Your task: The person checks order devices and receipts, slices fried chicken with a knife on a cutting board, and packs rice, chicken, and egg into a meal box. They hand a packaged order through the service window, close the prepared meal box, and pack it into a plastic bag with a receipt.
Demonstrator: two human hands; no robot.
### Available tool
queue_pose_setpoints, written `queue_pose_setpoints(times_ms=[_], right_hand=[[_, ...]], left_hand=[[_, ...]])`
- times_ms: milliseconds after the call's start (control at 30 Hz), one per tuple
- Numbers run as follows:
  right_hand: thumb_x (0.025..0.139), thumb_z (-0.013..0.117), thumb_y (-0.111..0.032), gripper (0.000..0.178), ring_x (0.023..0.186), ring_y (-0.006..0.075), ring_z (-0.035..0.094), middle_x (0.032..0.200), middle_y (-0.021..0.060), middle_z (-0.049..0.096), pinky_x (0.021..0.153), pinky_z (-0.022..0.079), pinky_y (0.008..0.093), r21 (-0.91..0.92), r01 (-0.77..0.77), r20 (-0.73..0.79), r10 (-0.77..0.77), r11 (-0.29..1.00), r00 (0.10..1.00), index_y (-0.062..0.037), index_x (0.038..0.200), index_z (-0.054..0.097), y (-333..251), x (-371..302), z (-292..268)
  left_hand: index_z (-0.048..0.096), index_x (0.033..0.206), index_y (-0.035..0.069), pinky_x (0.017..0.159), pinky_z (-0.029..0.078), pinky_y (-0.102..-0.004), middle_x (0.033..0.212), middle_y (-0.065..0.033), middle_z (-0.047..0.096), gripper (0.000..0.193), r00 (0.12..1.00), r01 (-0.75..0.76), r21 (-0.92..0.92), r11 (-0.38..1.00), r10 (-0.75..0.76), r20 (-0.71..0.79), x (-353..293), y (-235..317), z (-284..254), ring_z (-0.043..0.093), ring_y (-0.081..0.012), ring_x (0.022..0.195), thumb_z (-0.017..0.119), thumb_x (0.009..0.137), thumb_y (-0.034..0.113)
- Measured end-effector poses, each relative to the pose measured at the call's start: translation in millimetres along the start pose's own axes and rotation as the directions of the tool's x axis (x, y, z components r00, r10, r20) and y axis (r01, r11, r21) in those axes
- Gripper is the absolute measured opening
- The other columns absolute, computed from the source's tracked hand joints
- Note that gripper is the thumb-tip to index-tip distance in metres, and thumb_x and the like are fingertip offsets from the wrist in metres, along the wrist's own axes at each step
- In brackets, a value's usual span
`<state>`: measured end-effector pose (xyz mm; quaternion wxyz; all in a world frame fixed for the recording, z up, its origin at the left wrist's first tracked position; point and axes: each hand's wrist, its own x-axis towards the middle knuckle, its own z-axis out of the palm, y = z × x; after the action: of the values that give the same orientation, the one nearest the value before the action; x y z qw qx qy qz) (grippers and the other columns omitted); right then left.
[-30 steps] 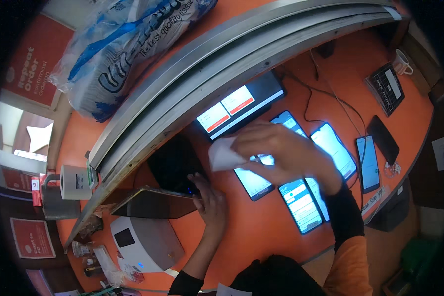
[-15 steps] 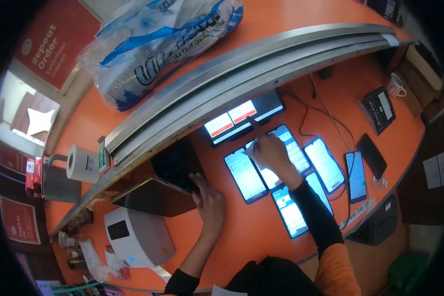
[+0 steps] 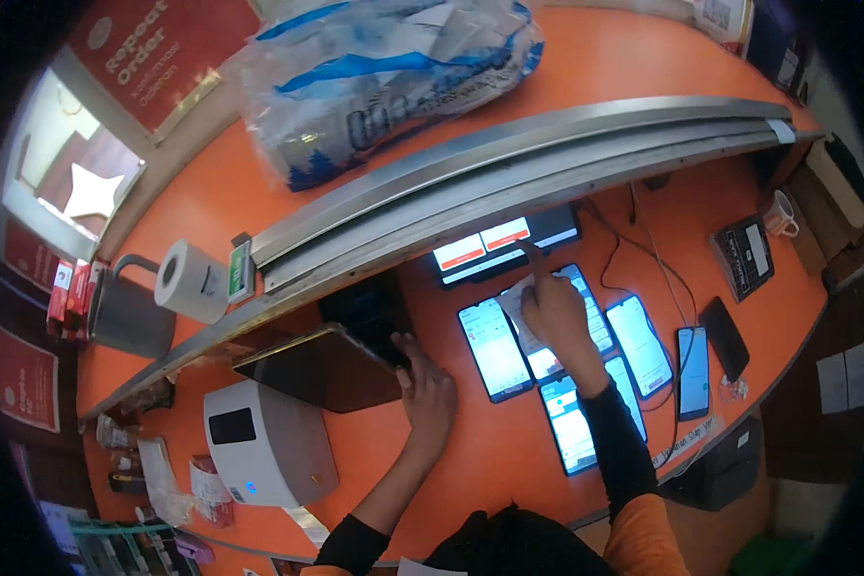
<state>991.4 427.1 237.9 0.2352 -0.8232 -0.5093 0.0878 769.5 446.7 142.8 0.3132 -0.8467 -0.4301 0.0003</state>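
My left hand (image 3: 428, 401) is closed on the right edge of a dark tablet (image 3: 307, 370), which stands tilted with its screen unlit. My right hand (image 3: 557, 312) stretches its index finger to a lit tablet (image 3: 511, 248) under the ledge. The fingertip is at the lower edge of a white panel with a red bar; whether it touches the glass is hard to tell. The other fingers are curled around a small white paper slip (image 3: 516, 309). Below this hand lie several lit phones, among them one at the left (image 3: 494, 355) and one nearer me (image 3: 568, 427).
A metal-edged ledge (image 3: 509, 173) crosses above the tablets, with a plastic-wrapped pack (image 3: 384, 91) beyond it. A white printer (image 3: 269, 442) stands at the left, near a paper roll (image 3: 192, 278). Cables (image 3: 653, 259), a dark phone (image 3: 725, 341) and a mug (image 3: 780, 213) are at the right.
The whole view has shifted, so things sit lower in the picture. More of the paper slip shows beside my right hand. My left hand keeps its hold on the dark tablet.
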Motion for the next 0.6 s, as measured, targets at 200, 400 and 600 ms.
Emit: queue_pose_setpoints(times_ms=[200, 400, 600], right_hand=[[0.084, 0.049, -0.002, 0.065, 0.081, 0.0392, 0.068, 0.088, 0.0251, 0.066, 0.071, 0.051, 0.0484, 0.484, 0.038, 0.178, -0.140, 0.875, 0.974, -0.0135, 0.144, 0.027, -38, -59, -30], [0.090, 0.050, -0.001, 0.045, 0.077, 0.0198, 0.067, 0.089, 0.0161, 0.068, 0.066, 0.050, 0.0305, 0.765, -0.005, 0.238, -0.275, 0.644, 0.932, -0.0130, 0.130, 0.036, -119, -130, -23], [0.089, 0.052, 0.001, 0.015, 0.083, 0.0150, 0.063, 0.095, 0.0105, 0.065, 0.071, 0.050, 0.0286, 0.825, 0.192, 0.127, -0.506, 0.532, 0.853, -0.0022, 0.103, 0.057, -214, -220, 39]], left_hand=[[0.047, 0.129, -0.011, 0.107, 0.026, -0.0527, 0.137, -0.0283, 0.045, 0.055, 0.991, 0.135, -0.694, 0.707, -0.101, 0.090, -3, -30, -65, 0.029, -0.0396, 0.139, 0.057, 0.087, 0.023], [0.028, 0.141, 0.000, 0.107, 0.034, -0.0469, 0.132, -0.0249, 0.047, 0.057, 0.914, 0.188, -0.769, -0.610, -0.178, 0.365, -89, -82, -105, 0.044, -0.0340, 0.129, 0.048, 0.096, 0.029], [0.007, 0.149, 0.008, 0.097, 0.047, -0.0404, 0.125, -0.0244, 0.053, 0.083, 0.834, -0.040, -0.696, -0.717, -0.408, 0.372, -223, -126, -122, 0.057, -0.0283, 0.115, 0.065, 0.090, 0.011]])
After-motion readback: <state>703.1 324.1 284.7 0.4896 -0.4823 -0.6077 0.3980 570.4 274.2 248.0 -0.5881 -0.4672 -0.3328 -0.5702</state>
